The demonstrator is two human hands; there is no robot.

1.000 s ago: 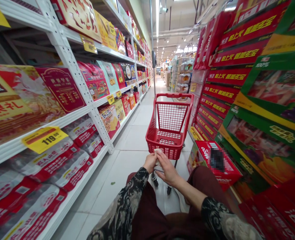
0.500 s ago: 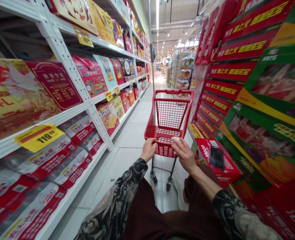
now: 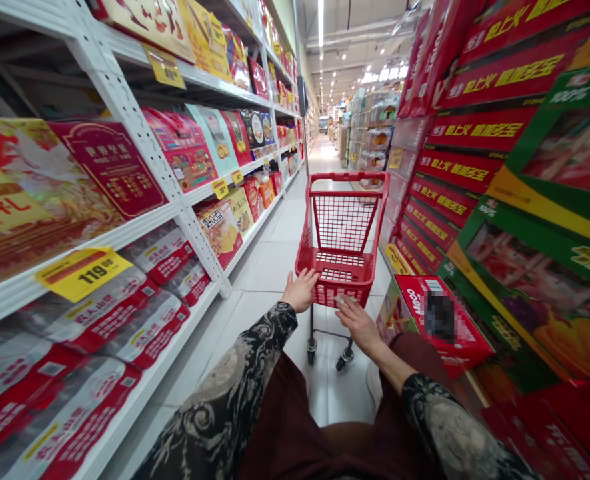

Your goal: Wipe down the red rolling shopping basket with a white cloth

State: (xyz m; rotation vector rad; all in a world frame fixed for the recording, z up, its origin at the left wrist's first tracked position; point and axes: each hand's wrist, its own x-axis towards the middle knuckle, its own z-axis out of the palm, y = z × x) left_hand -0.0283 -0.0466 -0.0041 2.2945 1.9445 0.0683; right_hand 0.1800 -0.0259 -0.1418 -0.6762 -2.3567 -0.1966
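Our left hand [image 3: 301, 291] is open; beside it, our right hand [image 3: 359, 323] has a pale scrap [image 3: 342, 300], whether gripped we cannot tell; just ahead, a red cart [image 3: 342, 252].

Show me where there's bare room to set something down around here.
Bare floor shows between the white shelves and the red cart; the cart's visible basket bottom is bare too. Crowded: the cart's near edge, by the left hand and right hand; the right side, with stacked cartons; and the lowest shelf, packed with bottles.
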